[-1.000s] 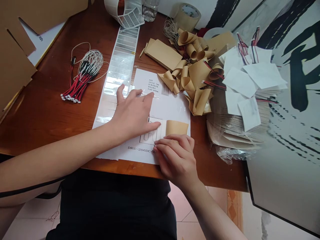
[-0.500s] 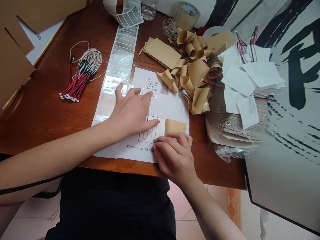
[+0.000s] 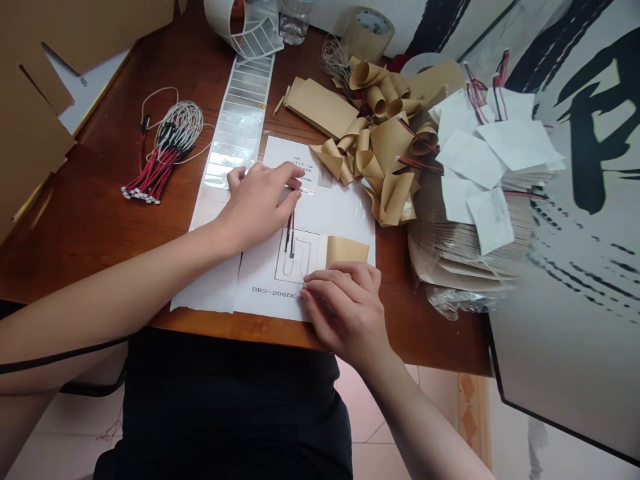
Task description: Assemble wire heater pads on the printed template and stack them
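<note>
A white printed sheet [image 3: 340,210] lies on the wooden table [image 3: 95,213] in front of me. On it is a small square pad [image 3: 299,257] with a thin white wire loop and a red and black lead [image 3: 291,232]. My left hand [image 3: 260,200] is closed, pinching the upper end of that lead. My right hand [image 3: 345,310] rests curled on the pad's lower right corner, fingertips pressed on it, beside the peeled-back brown backing paper [image 3: 347,251].
A bundle of red and white wires [image 3: 165,143] lies at the left. A strip of clear labels [image 3: 240,123] runs up the table. Curled brown backing papers [image 3: 380,147] are heaped behind the sheet, and white pads on a paper stack [image 3: 480,173] sit at the right. Cardboard [image 3: 25,120] stands far left.
My left hand lifted off the pad, drew back up the sheet and closed on the red and black lead. The wire loop on the pad now shows. My right hand stayed put.
</note>
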A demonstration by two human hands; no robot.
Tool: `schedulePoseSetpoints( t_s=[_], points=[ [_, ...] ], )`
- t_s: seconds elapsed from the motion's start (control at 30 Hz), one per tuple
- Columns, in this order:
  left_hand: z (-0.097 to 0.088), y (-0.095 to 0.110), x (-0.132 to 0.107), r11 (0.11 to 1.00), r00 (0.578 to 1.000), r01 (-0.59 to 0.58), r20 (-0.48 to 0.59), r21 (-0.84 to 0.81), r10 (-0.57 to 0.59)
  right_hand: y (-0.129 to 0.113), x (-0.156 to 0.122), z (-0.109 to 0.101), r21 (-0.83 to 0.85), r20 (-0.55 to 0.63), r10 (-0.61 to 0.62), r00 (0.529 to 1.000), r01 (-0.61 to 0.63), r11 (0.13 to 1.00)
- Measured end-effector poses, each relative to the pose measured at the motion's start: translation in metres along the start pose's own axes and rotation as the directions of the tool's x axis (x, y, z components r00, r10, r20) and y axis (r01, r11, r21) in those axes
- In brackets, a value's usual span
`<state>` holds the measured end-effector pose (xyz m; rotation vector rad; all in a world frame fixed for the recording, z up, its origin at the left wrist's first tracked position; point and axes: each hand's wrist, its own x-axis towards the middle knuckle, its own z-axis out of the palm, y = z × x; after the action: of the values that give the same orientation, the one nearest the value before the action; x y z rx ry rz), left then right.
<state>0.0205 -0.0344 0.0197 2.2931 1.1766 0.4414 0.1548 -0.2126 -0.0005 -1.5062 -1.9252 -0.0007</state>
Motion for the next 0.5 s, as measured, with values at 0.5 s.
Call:
schedulePoseSetpoints(
  t_s=[0.5],
  points=[
    [-0.026, 0.009, -0.015, 0.838, 0.633, -0.470, 0.555, -0.278, 0.539, 0.003, 0.000, -0.004, 0.045, 0.008, 0.054, 0.998, -0.055, 0.998]
  ],
)
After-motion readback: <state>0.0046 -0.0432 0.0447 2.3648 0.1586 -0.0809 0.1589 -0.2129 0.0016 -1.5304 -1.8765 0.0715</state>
